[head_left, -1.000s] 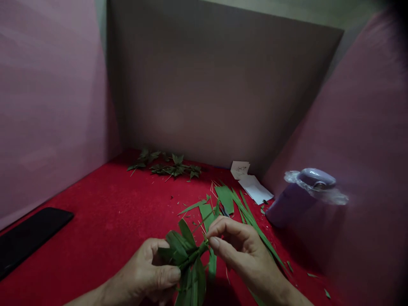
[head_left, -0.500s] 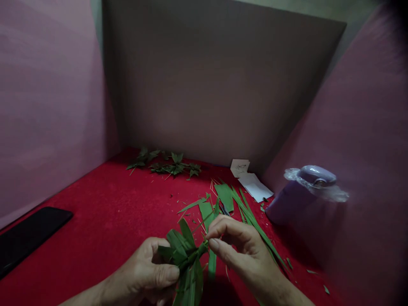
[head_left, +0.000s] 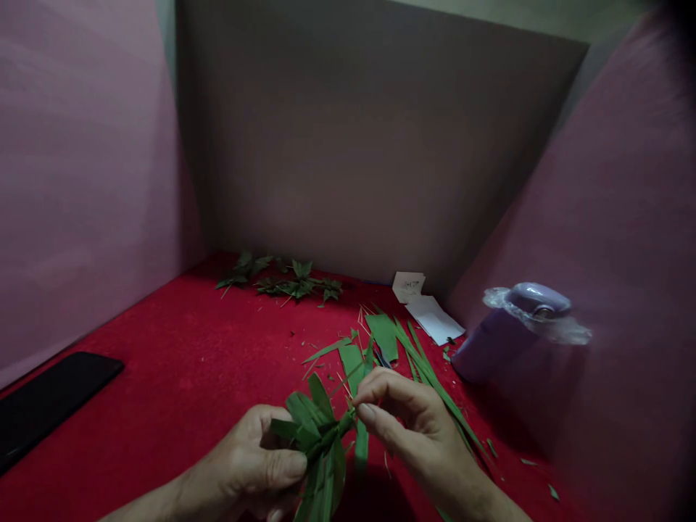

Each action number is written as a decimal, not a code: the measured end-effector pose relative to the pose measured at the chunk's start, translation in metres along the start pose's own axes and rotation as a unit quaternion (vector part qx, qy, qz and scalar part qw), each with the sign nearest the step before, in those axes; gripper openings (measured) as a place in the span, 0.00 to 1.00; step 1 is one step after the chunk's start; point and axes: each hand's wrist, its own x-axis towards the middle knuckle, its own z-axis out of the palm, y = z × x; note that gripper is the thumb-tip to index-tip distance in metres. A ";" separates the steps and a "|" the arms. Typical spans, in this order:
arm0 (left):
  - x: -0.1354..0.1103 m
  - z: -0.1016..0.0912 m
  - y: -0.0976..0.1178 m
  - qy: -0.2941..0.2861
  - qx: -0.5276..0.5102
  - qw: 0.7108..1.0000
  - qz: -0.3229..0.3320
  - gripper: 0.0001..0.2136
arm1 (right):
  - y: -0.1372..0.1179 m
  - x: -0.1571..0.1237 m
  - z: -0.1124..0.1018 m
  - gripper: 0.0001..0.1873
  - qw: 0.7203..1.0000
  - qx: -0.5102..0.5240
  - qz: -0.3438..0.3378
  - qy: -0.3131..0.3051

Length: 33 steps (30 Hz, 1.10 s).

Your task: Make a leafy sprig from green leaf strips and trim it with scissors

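Note:
My left hand (head_left: pixel 255 464) is closed round a folded bundle of green leaf strips (head_left: pixel 318 442), thumb pressed on its lower part. My right hand (head_left: pixel 405 424) pinches the bundle's right end between thumb and forefinger, where a thin pale sliver pokes out. Both hands hover just above the red cloth (head_left: pixel 179 377) near its front edge. Loose leaf strips (head_left: pixel 391 344) lie on the cloth right behind my right hand.
A pile of small finished leaf pieces (head_left: pixel 283 283) lies at the back. White paper slips (head_left: pixel 429 308) sit at the back right. A purple container (head_left: pixel 511 330) wrapped in plastic leans at the right. A black phone (head_left: pixel 48 399) lies at the left. Cardboard walls enclose the space.
Hardly anything has moved. My right hand's pinch has shifted slightly on the bundle's end, and the view has drifted a little.

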 end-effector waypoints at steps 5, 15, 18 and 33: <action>0.000 -0.005 -0.003 0.069 -0.015 0.997 0.033 0.13 | 0.018 0.010 -0.010 0.08 0.991 -0.075 0.047 0.100; -0.003 -0.012 0.002 0.218 -0.034 0.974 0.045 0.10 | 0.045 0.026 0.004 0.09 0.910 -0.414 -0.011 0.017; -0.002 -0.012 0.000 0.217 -0.018 0.975 0.049 0.11 | 0.046 0.033 0.022 0.09 0.858 -0.513 -0.009 -0.023; 0.005 -0.013 -0.002 0.140 0.011 0.986 0.087 0.14 | 0.046 0.022 0.023 0.11 0.862 -0.506 0.035 0.014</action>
